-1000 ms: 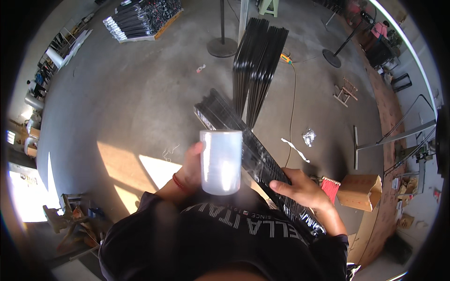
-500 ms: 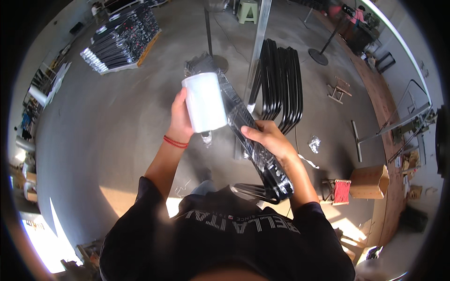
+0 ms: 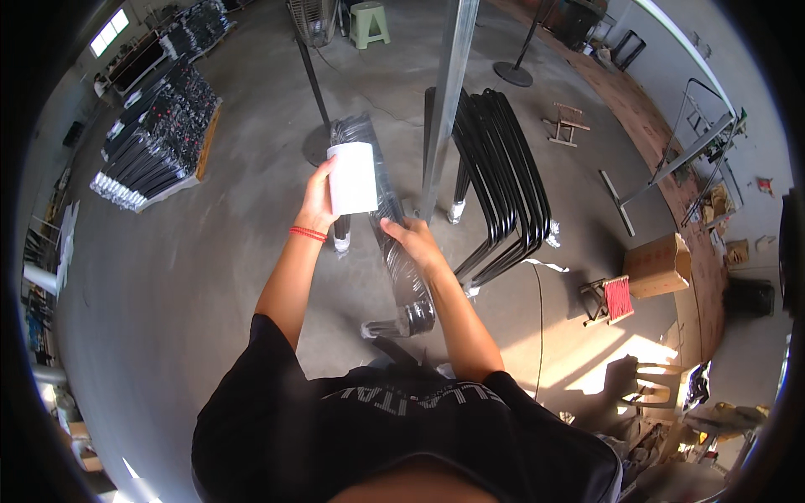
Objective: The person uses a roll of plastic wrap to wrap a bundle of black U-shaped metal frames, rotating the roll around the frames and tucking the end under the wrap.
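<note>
My left hand (image 3: 317,199) is closed around a thick white roll of stretch film (image 3: 354,178), its thumb along the roll's left side. The roll is held over the far part of a long bundle of black metal tubes (image 3: 404,281) wrapped in clear, shiny film. My right hand (image 3: 412,241) grips the bundle's right side near its middle, thumb on top; its other fingers are partly hidden. At the near end the bundle bends to the left, and the tube ends there look wrapped in film. Another wrapped leg (image 3: 341,235) points down below the roll.
Unwrapped bent black tube frames (image 3: 507,168) lean in a row right of a metal post (image 3: 449,101). A stand with a round base (image 3: 317,147) is just beyond the bundle. Stacked frames (image 3: 163,126) sit on a pallet far left. A red-seated stool (image 3: 616,299) and cardboard box (image 3: 658,267) are at right.
The bundle has swung from a slant to nearer upright in view, its near end moving left. My right hand has moved left with it, closer to the roll. The head view has shifted.
</note>
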Tool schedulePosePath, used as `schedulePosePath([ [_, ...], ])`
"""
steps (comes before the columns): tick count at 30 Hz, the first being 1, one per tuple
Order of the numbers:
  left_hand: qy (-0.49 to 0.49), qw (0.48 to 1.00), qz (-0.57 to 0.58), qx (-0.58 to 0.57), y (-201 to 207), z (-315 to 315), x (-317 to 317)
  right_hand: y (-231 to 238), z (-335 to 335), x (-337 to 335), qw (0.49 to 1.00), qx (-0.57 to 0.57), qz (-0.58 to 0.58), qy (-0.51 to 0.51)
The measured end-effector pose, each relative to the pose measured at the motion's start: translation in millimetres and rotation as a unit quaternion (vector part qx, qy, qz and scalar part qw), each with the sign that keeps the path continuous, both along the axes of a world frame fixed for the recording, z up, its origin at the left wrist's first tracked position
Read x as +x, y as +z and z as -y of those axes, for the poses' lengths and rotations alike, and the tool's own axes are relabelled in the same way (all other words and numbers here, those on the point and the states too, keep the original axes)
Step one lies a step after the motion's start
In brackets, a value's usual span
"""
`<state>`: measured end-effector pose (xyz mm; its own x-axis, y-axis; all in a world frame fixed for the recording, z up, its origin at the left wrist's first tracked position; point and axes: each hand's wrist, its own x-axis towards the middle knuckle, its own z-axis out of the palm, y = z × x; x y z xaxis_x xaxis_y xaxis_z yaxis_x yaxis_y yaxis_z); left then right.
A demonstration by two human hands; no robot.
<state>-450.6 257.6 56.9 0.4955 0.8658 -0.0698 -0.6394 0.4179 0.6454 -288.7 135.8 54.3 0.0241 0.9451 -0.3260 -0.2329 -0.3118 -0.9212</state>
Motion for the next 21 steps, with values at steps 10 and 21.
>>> schedulePosePath([
  [10,-0.046,0.997,0.035,-0.053,-49.8,-52.0,18.1,-49.8,-39.8,3.7,0.996,0.004,0.069,-0.064],
  [21,-0.099,0.987,0.084,-0.097,-80.8,-60.0,89.5,-79.0,-43.7,71.7,0.939,-0.025,0.333,-0.078],
])
